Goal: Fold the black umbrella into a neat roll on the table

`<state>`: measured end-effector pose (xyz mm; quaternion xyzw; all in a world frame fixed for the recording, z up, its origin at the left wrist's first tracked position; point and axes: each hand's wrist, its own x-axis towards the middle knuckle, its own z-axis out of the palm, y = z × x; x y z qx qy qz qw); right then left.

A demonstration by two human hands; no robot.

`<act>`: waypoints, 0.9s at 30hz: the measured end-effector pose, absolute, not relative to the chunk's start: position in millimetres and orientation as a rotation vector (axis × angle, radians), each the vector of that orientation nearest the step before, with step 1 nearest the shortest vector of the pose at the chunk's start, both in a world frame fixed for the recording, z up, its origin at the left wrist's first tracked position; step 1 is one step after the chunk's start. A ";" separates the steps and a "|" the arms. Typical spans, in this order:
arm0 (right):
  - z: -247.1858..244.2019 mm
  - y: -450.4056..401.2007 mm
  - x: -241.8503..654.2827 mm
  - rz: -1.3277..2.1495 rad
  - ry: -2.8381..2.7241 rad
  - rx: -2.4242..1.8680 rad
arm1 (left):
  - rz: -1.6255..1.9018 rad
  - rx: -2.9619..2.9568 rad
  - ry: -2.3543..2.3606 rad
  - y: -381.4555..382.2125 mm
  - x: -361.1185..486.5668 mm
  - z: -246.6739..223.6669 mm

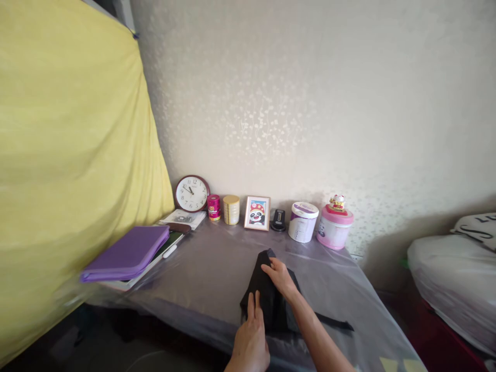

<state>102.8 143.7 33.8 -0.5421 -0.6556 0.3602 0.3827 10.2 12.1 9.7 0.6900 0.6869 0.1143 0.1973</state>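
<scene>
A black cloth item (267, 292) with a thin strap lies partly folded near the table's front edge; I cannot tell its exact kind. My right hand (279, 275) grips its upper part, with the thumb on the near side and the fingers curled over the edge. Lower down, my left hand (251, 330) rests against the cloth, its first two fingers stretched out and the others out of sight. The black strap (335, 322) trails to the right across the table.
Along the wall stand a clock (192, 193), a pink can (213, 207), a yellow-lidded tin (231, 211), a framed panda picture (257, 213), a small black device (278, 220), a white tub (304, 223) and a pink-lidded tub (335, 231). A purple folder (127, 253) lies left on the plastic-covered table (209, 279).
</scene>
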 end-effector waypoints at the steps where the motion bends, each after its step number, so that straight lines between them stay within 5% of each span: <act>1: 30.9 145.2 99.0 0.894 -1.694 -1.419 | 0.310 1.940 1.917 12.6 9.7 9.8; 27: 34.5 129.9 92.0 0.921 -2.131 -1.227 | 0.303 2.018 1.880 10.0 8.0 21.7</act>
